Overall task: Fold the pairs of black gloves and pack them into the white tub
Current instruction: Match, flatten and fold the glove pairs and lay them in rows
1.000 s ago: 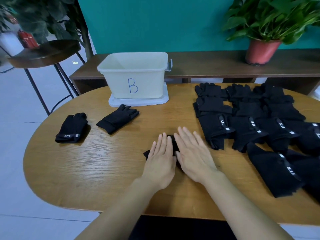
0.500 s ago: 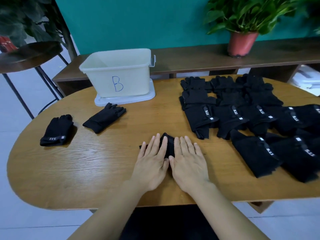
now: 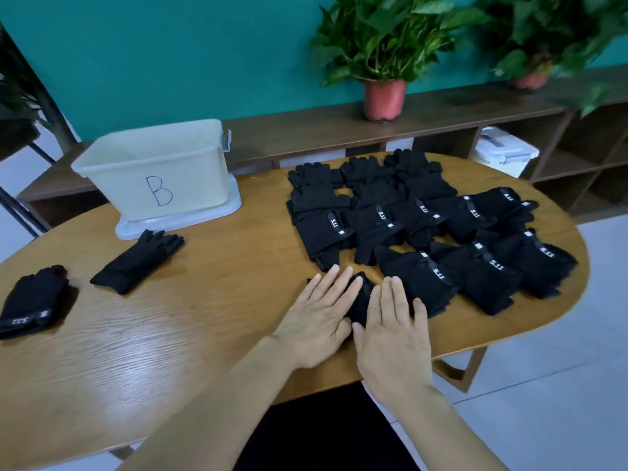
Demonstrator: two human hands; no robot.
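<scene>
— Grip first: how do the person's hands sit?

— Neither grip is closed round anything. The left hand (image 3: 317, 321) and the right hand (image 3: 390, 334) lie flat side by side, fingers straight and slightly spread. Both press down on a folded pair of black gloves (image 3: 362, 297) toward the 6 o'clock edge of the tabletop (image 3: 204, 317). Only a dark wedge of that pair shows between the two hands.

— And the other gloves?

— A pile of black gloves (image 3: 407, 232) lies in overlapping rows from 12 to 3 o'clock of the hands. Its nearest glove is just beside the right hand's little finger. Several show a strap with white lettering. Well apart from the pile, at about 9 o'clock, one glove pair (image 3: 137, 261) lies just in front of the tub. A second pair (image 3: 32, 300) lies near the tabletop's left edge.

— Where does the tub stand?

— The white tub (image 3: 190, 185) is at 10 o'clock of the hands, near the far edge, on a white base (image 3: 180, 222). A blue letter B is drawn on its near wall. Its floor is hidden from this angle.

— Behind it?

— At 12 o'clock a low wooden shelf unit (image 3: 323, 127) runs along a teal wall (image 3: 170, 62), with a potted plant (image 3: 385, 96) on top.
</scene>
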